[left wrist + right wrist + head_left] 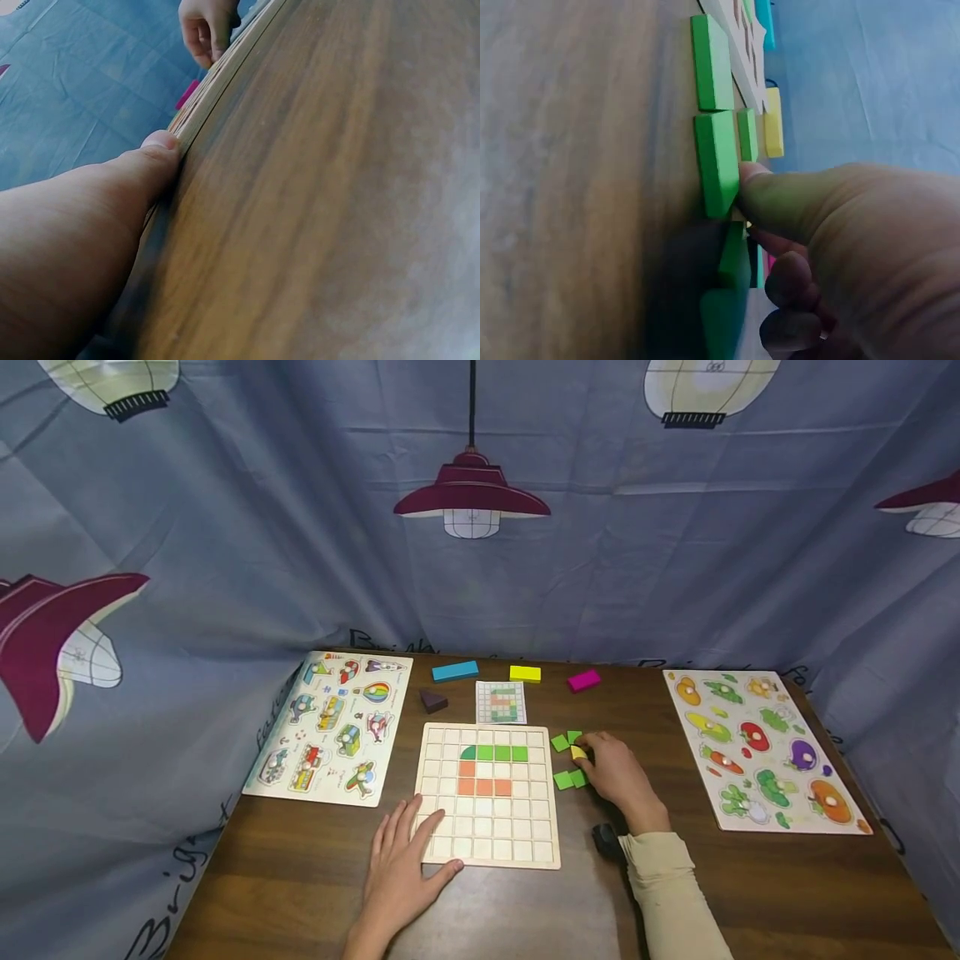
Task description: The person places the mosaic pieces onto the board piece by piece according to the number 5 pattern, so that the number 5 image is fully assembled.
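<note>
A wooden grid board lies in the middle of the table. My left hand rests along its lower left corner, fingers spread on the left side and thumb at the front edge. In the grid sit a dark green rounded piece, a row of 3 green squares and several orange squares. Right of the board, my right hand pinches a yellow piece between thumb and index finger. Loose green square tiles lie around those fingertips; the right wrist view shows green tiles beside the thumb.
A printed pattern card lies behind the board. Blue, yellow, magenta and dark triangular blocks are spread around it. A vehicle puzzle flanks the left, a vegetable puzzle the right.
</note>
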